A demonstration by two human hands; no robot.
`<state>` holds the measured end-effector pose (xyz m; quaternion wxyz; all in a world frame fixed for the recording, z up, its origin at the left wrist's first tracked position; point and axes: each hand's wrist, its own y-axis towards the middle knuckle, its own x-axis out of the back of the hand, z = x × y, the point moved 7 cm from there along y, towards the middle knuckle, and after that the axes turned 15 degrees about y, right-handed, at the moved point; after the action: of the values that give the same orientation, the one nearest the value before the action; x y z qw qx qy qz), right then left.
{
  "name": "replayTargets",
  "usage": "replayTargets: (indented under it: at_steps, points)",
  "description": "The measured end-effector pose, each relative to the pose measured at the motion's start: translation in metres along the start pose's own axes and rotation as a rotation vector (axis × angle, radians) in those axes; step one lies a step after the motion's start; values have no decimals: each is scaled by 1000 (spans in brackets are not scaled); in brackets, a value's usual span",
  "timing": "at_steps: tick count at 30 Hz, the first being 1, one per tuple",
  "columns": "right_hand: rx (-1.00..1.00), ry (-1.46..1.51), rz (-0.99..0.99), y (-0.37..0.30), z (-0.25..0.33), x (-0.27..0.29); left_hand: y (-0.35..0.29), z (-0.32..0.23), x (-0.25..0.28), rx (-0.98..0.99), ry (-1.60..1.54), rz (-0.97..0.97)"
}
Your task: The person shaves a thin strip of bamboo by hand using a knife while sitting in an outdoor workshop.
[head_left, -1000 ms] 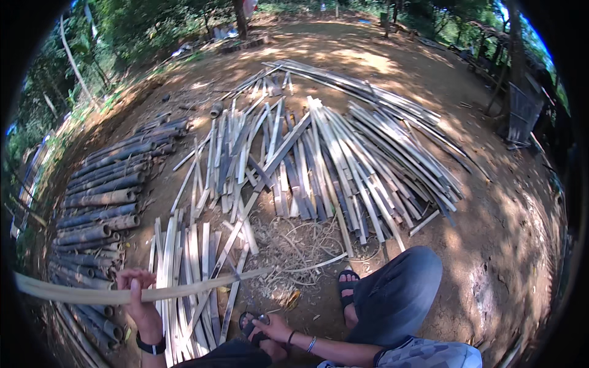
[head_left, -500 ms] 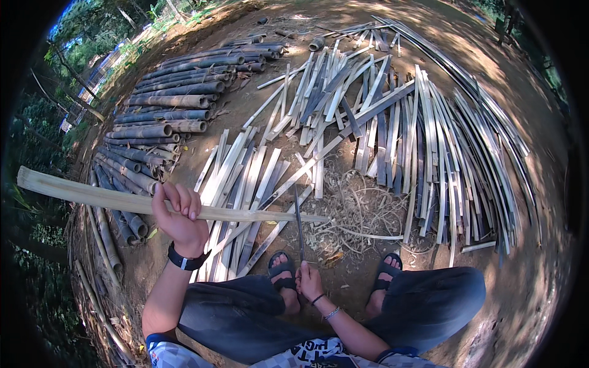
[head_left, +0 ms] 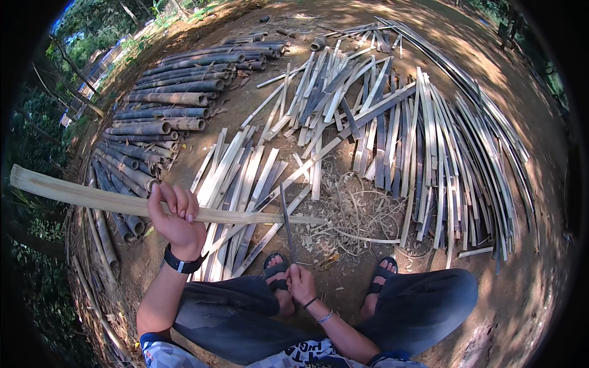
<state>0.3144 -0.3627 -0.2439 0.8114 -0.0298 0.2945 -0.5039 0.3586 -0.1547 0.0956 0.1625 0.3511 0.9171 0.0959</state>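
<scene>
My left hand point(head_left: 178, 218) is wrapped round a long, pale split-bamboo strip point(head_left: 86, 191), held up above the ground. The strip's broad end juts out to the left, and its narrow end reaches right over curled shavings. Low in the middle, between my knees, my right hand point(head_left: 300, 284) is closed on a knife; its handle is mostly hidden in the fist. The thin dark blade point(head_left: 286, 214) points up and away, crossing the strip right of my left hand. Whether the edge bites into the strip I cannot tell.
Shavings point(head_left: 356, 208) cover the ground beyond my sandalled feet. Split bamboo strips point(head_left: 429, 147) lie in heaps ahead and to the right, with another bundle point(head_left: 245, 178) below the held strip. Whole bamboo poles point(head_left: 165, 98) are stacked at the far left.
My right hand and the knife have shifted slightly left, and the blade now leans more to the left. The left hand keeps its grip on the bamboo strip.
</scene>
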Motion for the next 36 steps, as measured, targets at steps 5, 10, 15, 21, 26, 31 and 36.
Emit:
replayTargets:
  at_steps: [5, 10, 15, 21, 26, 31, 36]
  points:
    - [-45, -54, -81, 10, -5, 22, -4, 1, -9, 4, -5, 8]
    - [161, -103, 74, 0, 34, -3, -5, 0, -16, 21, 12, 11]
    - [-197, 155, -60, 2, 9, 11, -11, -2, -15, 9, 8, 5]
    - [164, -92, -49, 5, 19, 5, -11, -3, -24, 13, 10, 11]
    - [-80, 26, -126, 12, -10, 23, -12, -4, -20, 11, 32, -6]
    - [280, -155, -12, 11, 12, 10, -17, -4, -29, 5, 44, 33]
    - [-308, 156, -239, 18, -23, 53, -20, -5, -29, 8, 65, -33]
